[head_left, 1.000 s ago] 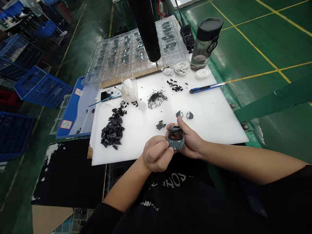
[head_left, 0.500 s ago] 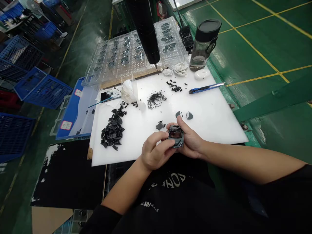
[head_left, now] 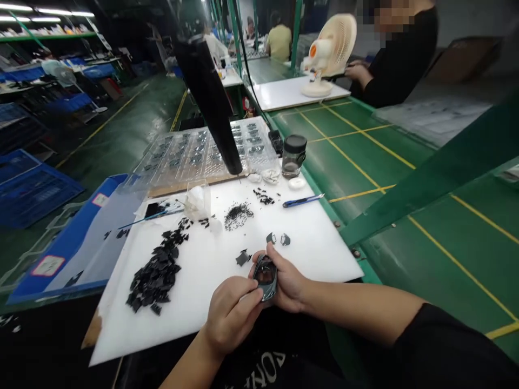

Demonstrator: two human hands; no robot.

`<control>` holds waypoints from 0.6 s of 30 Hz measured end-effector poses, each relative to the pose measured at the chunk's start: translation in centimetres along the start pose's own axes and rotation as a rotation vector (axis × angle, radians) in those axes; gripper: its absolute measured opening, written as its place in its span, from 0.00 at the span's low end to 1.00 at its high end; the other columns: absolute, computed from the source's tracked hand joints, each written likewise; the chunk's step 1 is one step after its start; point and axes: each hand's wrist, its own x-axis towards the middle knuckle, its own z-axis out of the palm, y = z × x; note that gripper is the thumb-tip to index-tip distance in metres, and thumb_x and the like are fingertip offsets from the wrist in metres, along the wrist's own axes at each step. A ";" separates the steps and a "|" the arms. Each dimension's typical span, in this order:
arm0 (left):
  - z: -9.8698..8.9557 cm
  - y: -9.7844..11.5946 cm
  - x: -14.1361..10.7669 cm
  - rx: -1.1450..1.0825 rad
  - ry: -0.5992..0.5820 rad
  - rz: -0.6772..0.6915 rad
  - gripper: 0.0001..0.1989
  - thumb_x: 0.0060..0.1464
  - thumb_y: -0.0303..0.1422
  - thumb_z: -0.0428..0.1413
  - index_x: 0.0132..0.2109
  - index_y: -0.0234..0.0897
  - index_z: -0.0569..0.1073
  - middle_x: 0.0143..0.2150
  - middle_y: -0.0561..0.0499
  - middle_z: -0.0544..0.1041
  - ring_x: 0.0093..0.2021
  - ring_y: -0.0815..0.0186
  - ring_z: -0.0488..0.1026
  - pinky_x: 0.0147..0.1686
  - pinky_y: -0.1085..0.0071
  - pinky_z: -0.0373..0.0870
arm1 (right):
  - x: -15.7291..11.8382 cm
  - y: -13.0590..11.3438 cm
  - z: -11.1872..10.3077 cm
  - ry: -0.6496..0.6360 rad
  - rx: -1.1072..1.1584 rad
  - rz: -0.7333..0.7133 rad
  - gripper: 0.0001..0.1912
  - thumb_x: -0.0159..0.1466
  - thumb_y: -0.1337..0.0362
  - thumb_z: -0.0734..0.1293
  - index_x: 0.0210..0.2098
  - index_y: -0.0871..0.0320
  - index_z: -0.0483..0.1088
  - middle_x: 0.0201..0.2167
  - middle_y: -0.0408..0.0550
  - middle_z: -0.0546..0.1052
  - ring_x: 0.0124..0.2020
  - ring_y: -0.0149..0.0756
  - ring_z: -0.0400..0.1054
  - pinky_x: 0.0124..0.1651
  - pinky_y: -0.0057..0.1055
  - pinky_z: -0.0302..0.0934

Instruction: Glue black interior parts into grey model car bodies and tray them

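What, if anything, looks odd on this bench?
The blue utility knife near the right edge of the white board: its blade looks extended, the tip seemingly reaching that edge, an awkward spot for a bare blade.

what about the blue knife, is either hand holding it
No, the knife lies on the white board, apart from the left hand and right hand.
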 end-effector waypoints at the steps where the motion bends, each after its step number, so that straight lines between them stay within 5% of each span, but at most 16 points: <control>1: 0.1 0.1 -0.2 -0.016 0.004 -0.013 0.13 0.54 0.17 0.58 0.47 0.30 0.73 0.42 0.44 0.75 0.41 0.65 0.75 0.38 0.70 0.78 | 0.0 0.0 0.0 0.004 -0.012 -0.024 0.29 0.55 0.37 0.71 0.36 0.58 0.69 0.27 0.48 0.78 0.25 0.34 0.71 0.28 0.27 0.64; 5: 0.4 1.2 -1.1 -0.130 0.126 -0.257 0.19 0.52 0.24 0.63 0.51 0.35 0.72 0.46 0.44 0.75 0.43 0.63 0.77 0.42 0.69 0.79 | 0.0 0.0 0.2 0.070 -0.079 -0.188 0.29 0.56 0.37 0.71 0.37 0.56 0.68 0.26 0.47 0.77 0.26 0.35 0.70 0.29 0.28 0.63; 11: 0.5 3.9 -0.3 -0.913 0.178 -1.458 0.22 0.58 0.48 0.57 0.52 0.39 0.70 0.47 0.43 0.76 0.39 0.62 0.77 0.35 0.67 0.77 | -0.6 -0.4 0.1 0.019 -0.393 -0.510 0.24 0.60 0.40 0.70 0.38 0.53 0.66 0.28 0.46 0.76 0.26 0.36 0.69 0.29 0.31 0.63; 13: 0.8 4.3 0.5 -1.155 0.198 -1.575 0.24 0.55 0.50 0.60 0.50 0.36 0.71 0.42 0.45 0.76 0.37 0.62 0.76 0.34 0.69 0.75 | -0.8 -0.4 -0.2 -0.015 -0.527 -0.579 0.24 0.60 0.40 0.70 0.40 0.52 0.65 0.31 0.47 0.76 0.24 0.36 0.69 0.28 0.32 0.63; 18: 2.1 4.1 0.6 -1.375 0.381 -1.567 0.23 0.50 0.46 0.66 0.45 0.35 0.70 0.36 0.48 0.76 0.34 0.66 0.75 0.33 0.72 0.71 | -1.2 -0.3 -1.3 -0.062 -0.745 -0.692 0.22 0.60 0.41 0.69 0.43 0.48 0.66 0.37 0.50 0.75 0.32 0.43 0.71 0.34 0.39 0.66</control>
